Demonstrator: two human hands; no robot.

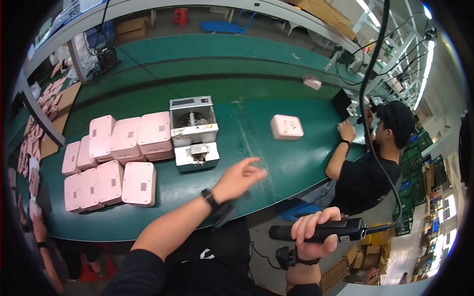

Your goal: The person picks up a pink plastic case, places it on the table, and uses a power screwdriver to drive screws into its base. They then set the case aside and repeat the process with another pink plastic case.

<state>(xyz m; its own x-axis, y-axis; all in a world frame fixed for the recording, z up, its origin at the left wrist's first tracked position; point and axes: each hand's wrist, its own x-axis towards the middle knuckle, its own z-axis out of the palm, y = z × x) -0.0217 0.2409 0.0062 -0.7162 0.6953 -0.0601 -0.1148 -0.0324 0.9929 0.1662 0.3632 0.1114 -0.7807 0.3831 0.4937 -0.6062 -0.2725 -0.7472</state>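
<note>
My right hand [318, 232] is wrapped round a black electric screwdriver [340, 229], held level in front of the table's near edge. A coiled cable runs up from its right end. My left hand [241, 178] reaches over the green tabletop with its fingers apart and nothing in them. Ahead of it to the left stands a grey and white screw feeder [194, 121] with a clear cover. Beyond that hand to the right lies a single pale pink box-shaped housing [287, 127]. Several similar pink housings [139, 183] stand stacked left of the feeder.
At the right a co-worker in a black cap [377, 148] works by a black device [345, 103]. Another pink piece [311, 82] lies farther back. Another person's arm [39, 227] shows at the left edge. The black cable [368, 98] hangs down on the right side.
</note>
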